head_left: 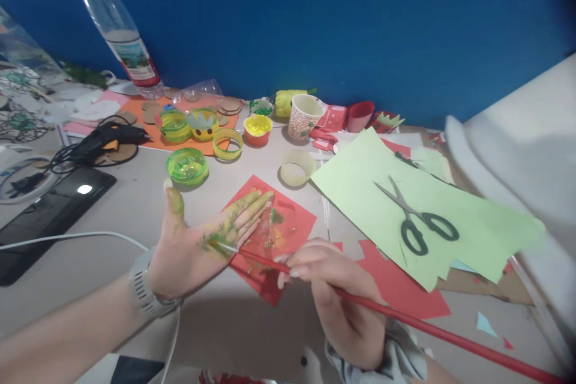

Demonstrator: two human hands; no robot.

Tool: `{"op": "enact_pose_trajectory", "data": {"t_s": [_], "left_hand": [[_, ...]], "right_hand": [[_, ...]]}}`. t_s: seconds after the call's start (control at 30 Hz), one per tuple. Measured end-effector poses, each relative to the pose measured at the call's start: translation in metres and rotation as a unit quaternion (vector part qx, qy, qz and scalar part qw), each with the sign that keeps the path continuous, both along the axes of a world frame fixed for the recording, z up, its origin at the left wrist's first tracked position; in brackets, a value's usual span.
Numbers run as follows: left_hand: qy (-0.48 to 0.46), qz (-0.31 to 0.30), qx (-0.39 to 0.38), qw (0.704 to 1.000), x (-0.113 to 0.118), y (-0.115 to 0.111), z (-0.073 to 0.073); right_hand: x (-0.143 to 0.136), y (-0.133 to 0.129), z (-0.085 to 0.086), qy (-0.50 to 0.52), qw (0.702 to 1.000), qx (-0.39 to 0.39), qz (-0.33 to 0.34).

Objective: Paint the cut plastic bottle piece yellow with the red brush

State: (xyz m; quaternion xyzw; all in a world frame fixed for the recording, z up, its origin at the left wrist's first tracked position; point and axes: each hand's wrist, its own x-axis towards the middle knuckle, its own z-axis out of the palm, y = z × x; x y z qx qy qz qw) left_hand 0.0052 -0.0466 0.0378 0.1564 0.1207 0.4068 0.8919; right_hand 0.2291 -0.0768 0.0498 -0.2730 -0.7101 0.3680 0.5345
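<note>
The paintbrush (396, 314) is in our right hand (333, 279), its red handle slanting from lower right up to our left hand, with the tip touching the palm. The fingers of our right hand are closed around the handle near its brush end. Our left hand (198, 252) is open and flat, palm up, fingers out straight and thumb apart, holding nothing; green and yellow paint marks its palm, fingers and thumb. A grey watch band (143, 285) circles that wrist. Under our left fingertips lies red paper (303, 214) with blobs of paint on it. To the right, scissors (407, 209) rest slightly open on light green paper (348, 183). Beyond our left hand, a green bowl (186, 168) sits on the surface (265, 162), near a yellow ring (228, 155). Farther back stand a patterned paper cup (303, 120) and a tilted-looking bottle (121, 42) before the blue wall (360, 24).
</note>
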Motion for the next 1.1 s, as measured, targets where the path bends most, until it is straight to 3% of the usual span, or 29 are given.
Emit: {"op": "enact_pose_trajectory", "data": {"t_s": [0.13,0.23,0.33,0.47,0.53,0.6,0.63,0.7,0.77,0.8,0.83,0.9,1.1], "left_hand": [[-0.014,0.004,-0.001,1.0,0.0,0.0,-0.002],[-0.014,0.033,0.01,0.999,0.003,0.0,-0.002],[0.015,0.063,0.032,0.997,0.006,0.0,0.004],[0.139,0.066,0.064,0.986,0.004,0.004,0.021],[0.26,0.072,0.106,0.957,0.004,0.01,0.031],[0.399,0.083,0.21,0.889,0.007,0.02,0.039],[0.467,0.088,0.292,0.83,0.01,0.026,0.042],[0.577,0.085,0.469,0.663,0.02,0.039,0.042],[0.629,0.061,0.597,0.494,0.031,0.052,0.037],[0.637,0.045,0.634,0.437,0.036,0.058,0.033],[0.642,0.033,0.653,0.401,0.04,0.063,0.028],[0.646,0.024,0.664,0.375,0.047,0.072,0.017],[0.649,0.009,0.663,0.373,0.05,0.087,-0.006]], "right_hand": [[0.001,-0.002,-0.003,-0.04,0.996,-0.077,0.001],[0.004,0.004,-0.005,0.07,0.981,-0.172,-0.053],[0.008,0.018,-0.004,0.162,0.935,-0.285,-0.137],[0.016,0.035,-0.001,0.174,0.921,-0.29,-0.193],[0.023,0.04,0.0,0.168,0.927,-0.262,-0.211],[0.03,0.043,0.0,0.164,0.929,-0.222,-0.247],[0.034,0.044,-0.001,0.163,0.928,-0.196,-0.273],[0.041,0.046,-0.003,0.156,0.921,-0.134,-0.331],[0.045,0.047,-0.005,0.14,0.914,-0.071,-0.374],[0.047,0.047,-0.006,0.128,0.913,-0.041,-0.386],[0.048,0.047,-0.007,0.115,0.913,-0.014,-0.392],[0.05,0.047,-0.009,0.087,0.915,0.035,-0.392],[0.056,0.045,-0.018,-0.027,0.941,0.139,-0.308]]}}
